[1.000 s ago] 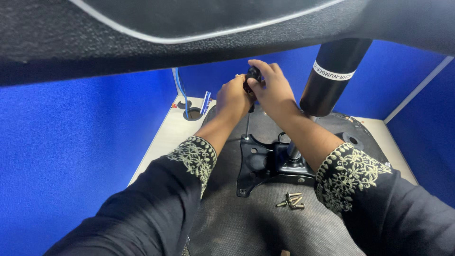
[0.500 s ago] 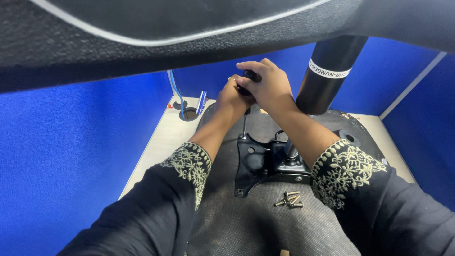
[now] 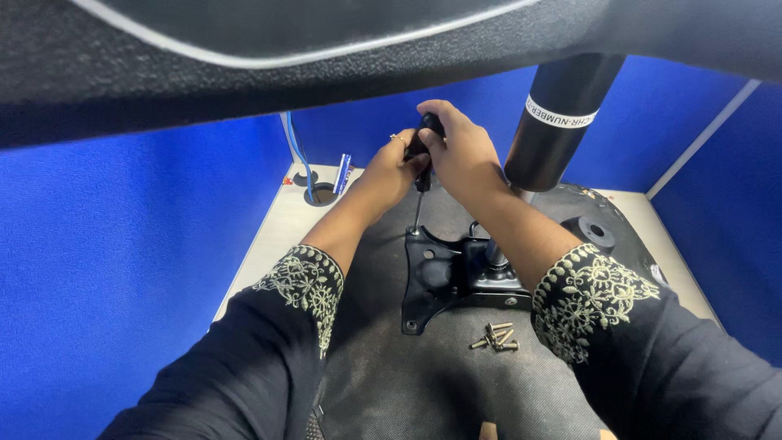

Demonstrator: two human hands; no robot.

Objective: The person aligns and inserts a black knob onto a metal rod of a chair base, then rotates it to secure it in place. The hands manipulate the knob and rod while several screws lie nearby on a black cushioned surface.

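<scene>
Both of my hands grip the black handle of a screwdriver (image 3: 422,167) that stands upright. My left hand (image 3: 389,173) wraps it from the left, my right hand (image 3: 458,151) covers its top. The thin shaft (image 3: 417,213) runs down to the far left corner of a black metal mounting plate (image 3: 444,277). The plate lies on the dark fabric underside of a chair seat (image 3: 391,375). A black gas cylinder (image 3: 554,122) rises from the plate's middle, just right of my right wrist.
Several loose screws (image 3: 494,338) lie on the fabric near the plate's front edge. A round black hole fitting (image 3: 593,232) sits at right. Blue partition walls (image 3: 122,244) enclose the light desk (image 3: 269,236); a blue cable (image 3: 297,155) and a grommet (image 3: 322,193) lie at the back left. A dark padded edge (image 3: 244,49) overhangs the top.
My hands on the screwdriver handle have shifted slightly, with small changes of grip; the view moved a little. Plate and screws stay put.
</scene>
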